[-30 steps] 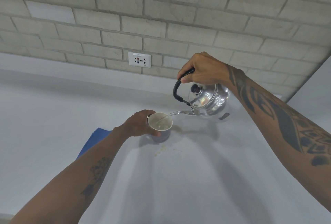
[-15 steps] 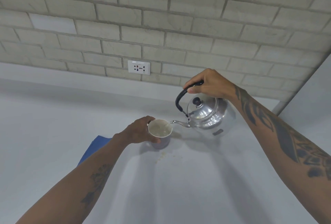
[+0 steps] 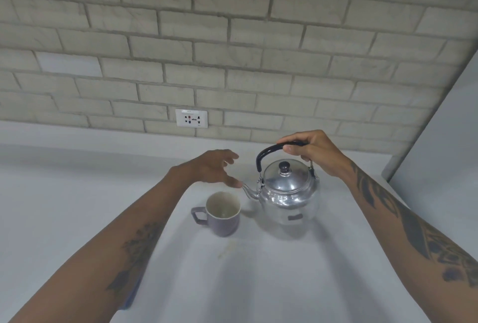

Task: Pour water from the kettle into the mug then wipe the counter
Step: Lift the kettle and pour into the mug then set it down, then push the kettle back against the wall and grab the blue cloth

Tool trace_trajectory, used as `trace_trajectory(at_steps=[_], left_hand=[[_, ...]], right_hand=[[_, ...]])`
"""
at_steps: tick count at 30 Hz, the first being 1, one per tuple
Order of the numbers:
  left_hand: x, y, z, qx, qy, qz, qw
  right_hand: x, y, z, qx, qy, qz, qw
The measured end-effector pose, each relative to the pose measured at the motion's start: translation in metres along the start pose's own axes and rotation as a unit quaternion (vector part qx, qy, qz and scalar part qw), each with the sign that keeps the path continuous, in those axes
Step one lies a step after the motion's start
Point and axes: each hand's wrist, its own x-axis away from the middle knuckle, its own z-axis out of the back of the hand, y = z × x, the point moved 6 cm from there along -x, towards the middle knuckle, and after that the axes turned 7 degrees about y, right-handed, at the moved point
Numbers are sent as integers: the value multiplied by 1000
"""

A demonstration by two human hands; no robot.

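Note:
A shiny steel kettle (image 3: 287,197) with a black handle stands upright on the white counter (image 3: 258,284), its spout pointing left. My right hand (image 3: 313,153) is closed around the top of the handle. A grey-purple mug (image 3: 224,222) with a white inside sits just left of the kettle, handle to the left, liquid low in it. My left hand (image 3: 212,167) hovers above and behind the mug, fingers spread, holding nothing, thumb near the spout tip. A blue cloth (image 3: 130,297) shows only as a sliver under my left forearm.
A faint yellowish stain (image 3: 225,251) marks the counter in front of the mug. A brick wall with a white socket (image 3: 191,118) rises behind. A white side wall (image 3: 439,141) closes the counter at the right.
The kettle has tipped back upright and come down onto the counter, and the pouring stopped. My left hand let go of the mug and lifted away behind it.

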Motion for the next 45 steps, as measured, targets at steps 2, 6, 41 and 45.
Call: trace_trajectory(at_steps=[2, 6, 41, 45], left_hand=[[-9, 38, 9, 38, 19, -47, 998], [-28, 97, 7, 27, 21, -120, 992], [-173, 142, -98, -50, 75, -65, 994], [-182, 134, -106, -39, 69, -55, 995]], right_hand=[[1, 1, 8, -11, 15, 2, 1000], [3, 7, 25, -46, 53, -11, 997], [-73, 133, 84, 233, 50, -101, 966], [-80, 146, 80, 232, 42, -104, 966]])
